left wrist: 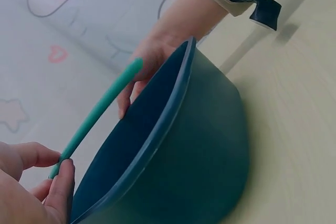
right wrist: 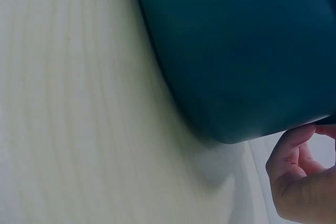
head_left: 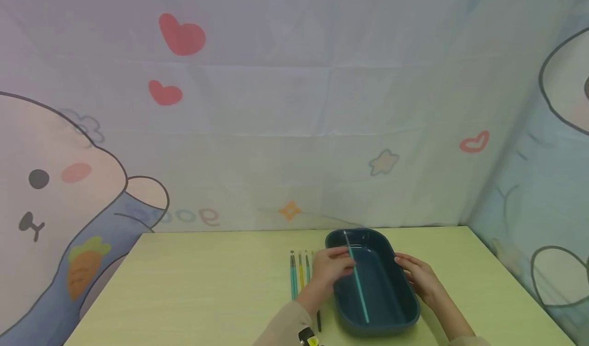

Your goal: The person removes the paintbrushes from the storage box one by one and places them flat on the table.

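Observation:
My left hand (head_left: 329, 267) pinches a slim green paintbrush (head_left: 360, 291) between thumb and fingers, over the left side of a dark teal bin (head_left: 388, 290). In the left wrist view the brush's rounded handle end (left wrist: 128, 72) points away from the fingers, above the bin's opening. With thumb and fingers at its rim, my right hand (head_left: 417, 277) holds the bin's right side. The right wrist view shows the thumb (right wrist: 291, 140) against the outer wall (right wrist: 241, 61); part of that hand is cut off by the frame.
Several thin brushes, among them a green one (head_left: 293, 277) and a yellow one (head_left: 301, 269), lie side by side left of the bin, partly hidden by my left arm. A pale yellow table (head_left: 207, 284) bears everything. Behind it hangs a printed cloth (head_left: 276, 106).

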`<state>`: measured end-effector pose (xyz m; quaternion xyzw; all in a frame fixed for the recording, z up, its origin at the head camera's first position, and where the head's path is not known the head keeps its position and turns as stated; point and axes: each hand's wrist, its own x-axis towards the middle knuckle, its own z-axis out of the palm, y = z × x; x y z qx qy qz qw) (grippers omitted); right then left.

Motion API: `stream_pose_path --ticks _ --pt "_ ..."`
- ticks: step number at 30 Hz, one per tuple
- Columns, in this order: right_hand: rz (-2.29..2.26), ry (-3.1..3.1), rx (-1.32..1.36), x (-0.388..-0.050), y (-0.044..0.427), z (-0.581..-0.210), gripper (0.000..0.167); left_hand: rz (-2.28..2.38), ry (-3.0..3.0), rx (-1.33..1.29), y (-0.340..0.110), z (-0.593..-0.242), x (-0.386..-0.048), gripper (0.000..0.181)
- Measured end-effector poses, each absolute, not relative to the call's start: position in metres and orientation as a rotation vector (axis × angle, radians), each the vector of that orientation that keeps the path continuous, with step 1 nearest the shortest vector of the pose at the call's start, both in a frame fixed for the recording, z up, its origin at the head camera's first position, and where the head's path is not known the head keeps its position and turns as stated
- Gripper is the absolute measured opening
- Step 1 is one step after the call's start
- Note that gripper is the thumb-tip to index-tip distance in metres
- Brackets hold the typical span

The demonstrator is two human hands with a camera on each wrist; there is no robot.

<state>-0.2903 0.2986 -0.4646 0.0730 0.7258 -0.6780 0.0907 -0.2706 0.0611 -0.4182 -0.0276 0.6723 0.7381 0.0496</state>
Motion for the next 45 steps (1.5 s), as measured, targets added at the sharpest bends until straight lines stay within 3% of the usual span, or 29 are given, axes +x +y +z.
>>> stream_pose_path --ticks 18,45 --pt "-2.033 2.124 0.219 -0.288 0.301 -0.462 0.05 2.274 2.036 -0.058 0.04 -0.424 -0.263 0.042" --pt "-1.992 2.163 0.227 -0.286 0.298 -0.462 0.06 2.219 2.119 -0.22 -0.005 -0.448 -0.252 0.04"
